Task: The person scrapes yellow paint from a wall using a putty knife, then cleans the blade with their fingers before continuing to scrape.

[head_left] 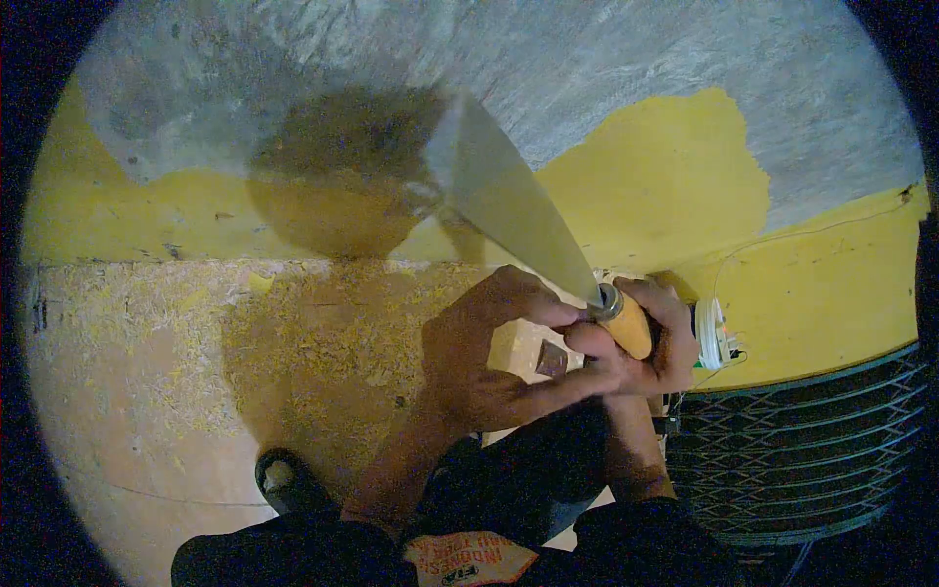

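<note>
A putty knife (518,201) with a wide, tapering metal blade points up and to the left, in front of the wall. My right hand (673,333) is wrapped round its orange-brown wooden handle (628,328). From the other side, my left hand (489,352) curls in, its fingertips pinching close to the metal collar where blade meets handle. Between my hands part of the handle is covered by fingers. The blade casts a dark shadow on the wall, and it cannot be told whether its edge touches the surface.
Ahead, the wall (636,166) has yellow paint with large grey bare patches. Yellow paint flakes (156,333) litter the floor below. A sandalled foot (284,479) stands at the left. To the right are a white round object (711,333) with a thin cable and a dark patterned slatted item (802,440).
</note>
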`<action>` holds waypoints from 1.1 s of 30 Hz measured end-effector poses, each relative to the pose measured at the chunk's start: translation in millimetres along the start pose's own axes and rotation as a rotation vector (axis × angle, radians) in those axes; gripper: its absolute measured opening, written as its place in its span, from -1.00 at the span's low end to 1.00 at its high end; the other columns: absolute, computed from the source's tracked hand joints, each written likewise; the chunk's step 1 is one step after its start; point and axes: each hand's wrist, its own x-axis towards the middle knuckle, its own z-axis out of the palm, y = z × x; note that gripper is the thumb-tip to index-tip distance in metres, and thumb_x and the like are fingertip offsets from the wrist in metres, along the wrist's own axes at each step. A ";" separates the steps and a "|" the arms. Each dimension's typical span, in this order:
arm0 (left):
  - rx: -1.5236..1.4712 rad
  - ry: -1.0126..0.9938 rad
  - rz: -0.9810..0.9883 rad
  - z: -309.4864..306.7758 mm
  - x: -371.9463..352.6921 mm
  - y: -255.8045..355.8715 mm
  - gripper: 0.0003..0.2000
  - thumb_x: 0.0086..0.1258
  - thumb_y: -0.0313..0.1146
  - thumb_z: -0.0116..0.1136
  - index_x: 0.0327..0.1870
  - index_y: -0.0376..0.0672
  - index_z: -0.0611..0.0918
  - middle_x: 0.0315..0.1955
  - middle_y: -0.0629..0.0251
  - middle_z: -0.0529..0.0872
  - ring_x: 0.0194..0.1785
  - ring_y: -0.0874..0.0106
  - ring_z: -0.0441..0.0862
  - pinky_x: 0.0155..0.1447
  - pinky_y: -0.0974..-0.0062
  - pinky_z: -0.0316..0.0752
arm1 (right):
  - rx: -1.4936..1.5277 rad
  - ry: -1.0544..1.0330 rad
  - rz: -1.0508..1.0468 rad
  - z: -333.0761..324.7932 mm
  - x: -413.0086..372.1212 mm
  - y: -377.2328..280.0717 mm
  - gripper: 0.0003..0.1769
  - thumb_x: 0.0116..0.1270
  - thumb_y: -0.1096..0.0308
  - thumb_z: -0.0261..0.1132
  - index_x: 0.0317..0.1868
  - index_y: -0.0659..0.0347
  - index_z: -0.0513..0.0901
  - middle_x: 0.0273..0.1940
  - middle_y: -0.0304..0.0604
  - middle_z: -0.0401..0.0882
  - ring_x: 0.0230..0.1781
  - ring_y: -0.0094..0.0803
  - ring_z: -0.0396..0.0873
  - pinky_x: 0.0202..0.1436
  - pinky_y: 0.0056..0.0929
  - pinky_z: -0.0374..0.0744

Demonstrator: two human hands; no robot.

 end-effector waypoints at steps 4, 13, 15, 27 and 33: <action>0.032 -0.051 -0.116 -2.7 5.4 9.0 -0.74 -0.02 -0.48 0.39 -0.32 -0.16 0.56 -0.37 0.20 0.65 -0.27 0.34 0.62 -0.19 0.47 0.50 | 0.019 0.055 -0.063 2.0 -4.1 9.6 -0.36 -0.28 0.09 0.56 -0.23 0.28 0.53 -0.43 -0.04 0.61 -0.55 -0.27 0.57 -0.54 -0.47 0.49; 0.005 -0.177 -0.215 -15.0 14.2 15.4 -0.88 0.15 -0.40 0.26 -0.32 -0.16 0.61 -0.37 0.23 0.68 -0.27 0.40 0.63 -0.15 0.51 0.50 | -0.089 -0.005 -0.006 -5.7 -8.6 5.6 -0.30 -0.19 -0.08 0.50 -0.30 0.43 0.51 -0.43 -0.02 0.57 -0.48 -0.30 0.52 -0.36 -0.42 0.48; 0.037 -0.179 -0.220 -15.6 14.6 18.3 -0.89 0.18 -0.36 0.23 -0.32 -0.16 0.61 -0.37 0.23 0.68 -0.29 0.43 0.63 -0.18 0.52 0.51 | -0.075 -0.017 0.014 -6.9 -6.5 3.5 -0.29 -0.21 -0.09 0.50 -0.31 0.43 0.52 -0.44 -0.03 0.57 -0.48 -0.29 0.53 -0.36 -0.42 0.49; 0.006 -0.236 -0.223 -16.1 19.6 21.6 -0.91 0.23 -0.42 0.15 -0.27 -0.16 0.58 -0.32 0.24 0.65 -0.33 0.44 0.62 -0.27 0.55 0.50 | -0.056 0.007 0.009 -7.6 -1.0 -0.3 -0.34 -0.37 0.07 0.58 -0.24 0.24 0.55 -0.46 -0.06 0.58 -0.52 -0.23 0.56 -0.49 -0.42 0.50; 0.084 -0.255 0.078 -19.1 21.8 13.8 -0.86 0.05 -0.49 0.28 -0.35 -0.11 0.61 -0.32 0.26 0.64 -0.30 0.32 0.62 -0.21 0.47 0.52 | -0.027 -0.048 0.021 -10.6 -4.0 4.3 -0.34 -0.22 -0.01 0.53 -0.28 0.40 0.53 -0.42 -0.04 0.58 -0.46 -0.28 0.54 -0.37 -0.42 0.50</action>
